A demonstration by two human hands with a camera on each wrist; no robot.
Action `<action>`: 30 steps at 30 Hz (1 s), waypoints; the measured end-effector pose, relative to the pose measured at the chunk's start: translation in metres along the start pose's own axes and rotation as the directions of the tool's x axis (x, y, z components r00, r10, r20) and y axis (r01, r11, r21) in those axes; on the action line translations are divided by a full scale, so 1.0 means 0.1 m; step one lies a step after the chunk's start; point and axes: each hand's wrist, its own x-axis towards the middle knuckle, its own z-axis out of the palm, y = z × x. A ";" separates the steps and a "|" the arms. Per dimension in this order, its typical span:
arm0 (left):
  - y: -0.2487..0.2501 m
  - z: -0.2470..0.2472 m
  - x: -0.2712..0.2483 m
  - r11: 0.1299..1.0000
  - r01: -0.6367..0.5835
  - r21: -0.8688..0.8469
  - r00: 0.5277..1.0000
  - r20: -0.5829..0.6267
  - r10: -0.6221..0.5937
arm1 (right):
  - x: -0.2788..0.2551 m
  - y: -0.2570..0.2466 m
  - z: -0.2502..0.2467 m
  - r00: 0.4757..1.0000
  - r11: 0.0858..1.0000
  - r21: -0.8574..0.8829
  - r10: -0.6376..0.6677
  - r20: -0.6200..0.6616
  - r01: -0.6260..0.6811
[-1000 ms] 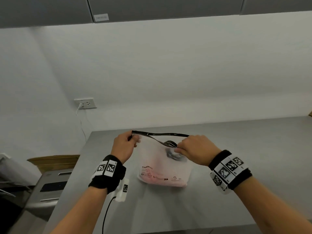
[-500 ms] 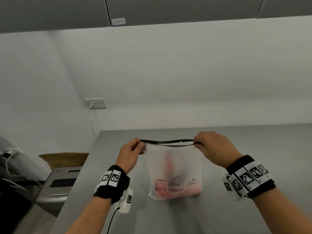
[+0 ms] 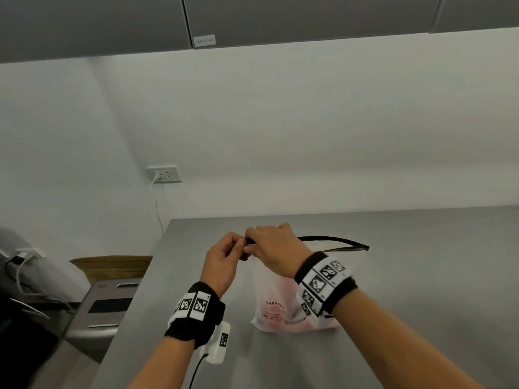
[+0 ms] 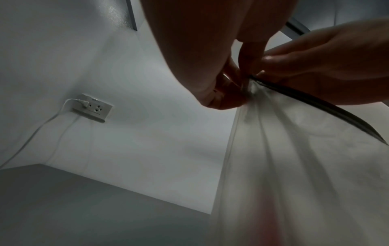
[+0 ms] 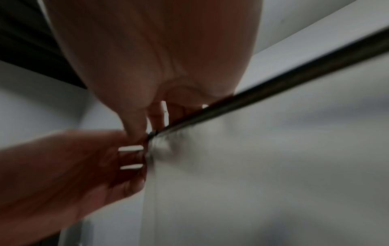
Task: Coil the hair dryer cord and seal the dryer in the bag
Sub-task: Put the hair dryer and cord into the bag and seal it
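A frosted white bag [image 3: 276,301] with red print hangs upright, its bottom on the steel table [image 3: 421,276]. A pink shape inside it shows through blurred; the dryer itself is not clear. The bag's black zip strip [image 3: 334,242] runs along the top and sticks out to the right. My left hand [image 3: 224,262] pinches the strip's left end. My right hand [image 3: 273,248] pinches the strip right beside it, the two hands touching. In the left wrist view the strip [image 4: 315,103] slants down from the fingertips. In the right wrist view the strip [image 5: 273,93] runs up to the right from both hands.
A wall socket [image 3: 164,173] with a white cable plugged in sits left of the table. Grey cabinets [image 3: 280,18] hang overhead. A cardboard box [image 3: 112,266] and a metal bin [image 3: 106,310] stand beyond the table's left edge. A black cable trails from my left wrist.
My right hand has slid left along the zip strip from its right end to meet my left hand. The strip's right end now hangs free. The view has shifted.
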 end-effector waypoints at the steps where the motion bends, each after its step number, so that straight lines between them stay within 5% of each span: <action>1: 0.00 -0.01 -0.01 1.000 -0.009 0.009 1.000 -0.011 0.009 | 0.03 -0.02 0.03 1.000 1.000 -0.026 -0.008 -0.022 0.008; 11: -0.01 0.08 -0.03 0.996 -0.056 0.071 0.978 -0.195 0.069 | -0.27 0.31 0.01 0.987 0.998 -0.062 0.005 -0.159 -0.015; 16: -0.07 -0.01 0.04 0.999 -0.005 0.040 0.965 -0.261 0.015 | -0.87 0.95 -0.10 0.961 0.969 -0.041 0.235 -0.146 -0.243; 20: -0.06 0.05 0.03 1.000 -0.020 -0.009 0.979 -0.205 0.018 | -1.25 1.30 -0.21 0.894 0.894 -0.039 0.448 0.018 -0.447; 25: -0.05 0.20 -0.01 0.993 -0.029 -0.112 0.995 -0.095 0.018 | -0.94 0.98 0.06 0.968 0.926 0.282 0.240 0.070 -0.250; 30: -0.05 0.24 -0.07 0.991 -0.034 -0.127 0.997 -0.068 0.025 | -0.38 0.60 0.67 0.958 0.819 0.500 0.209 0.198 -0.282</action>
